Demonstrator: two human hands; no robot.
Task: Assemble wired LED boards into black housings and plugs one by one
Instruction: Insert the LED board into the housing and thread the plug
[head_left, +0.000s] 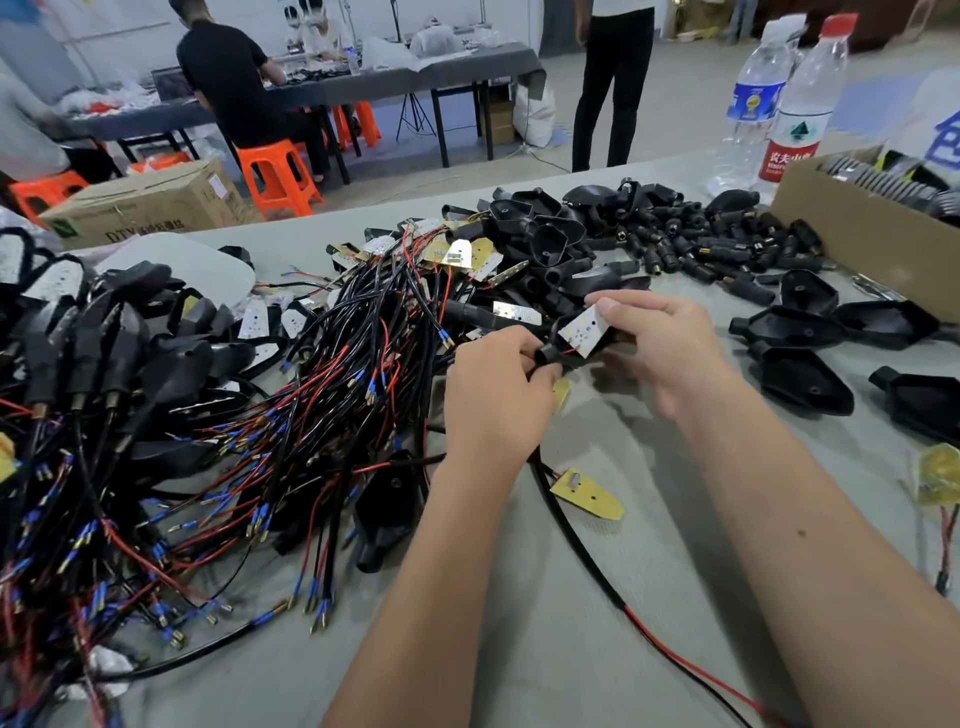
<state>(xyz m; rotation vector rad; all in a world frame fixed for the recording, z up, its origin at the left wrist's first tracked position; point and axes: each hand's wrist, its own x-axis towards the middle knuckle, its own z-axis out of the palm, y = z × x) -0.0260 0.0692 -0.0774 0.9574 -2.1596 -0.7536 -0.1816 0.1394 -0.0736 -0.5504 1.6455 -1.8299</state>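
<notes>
Left hand (496, 400): curled round the black housing (551, 355) at its neck, pinching tight.
Right hand (662, 345): fingers clamped on the white LED board (587, 330), tilted over the housing's mouth.
Housing: held off the table (597, 613), just right of the wire tangle (291, 415).
Cable (571, 540): trailing from under the left hand, toward the near edge.
Spare board (587, 493): yellow side up, beside that cable.
Empty housings (800, 358): right of the hands.
Plugs (701, 244): heaped beyond the hands, beside the cardboard box (862, 234).
</notes>
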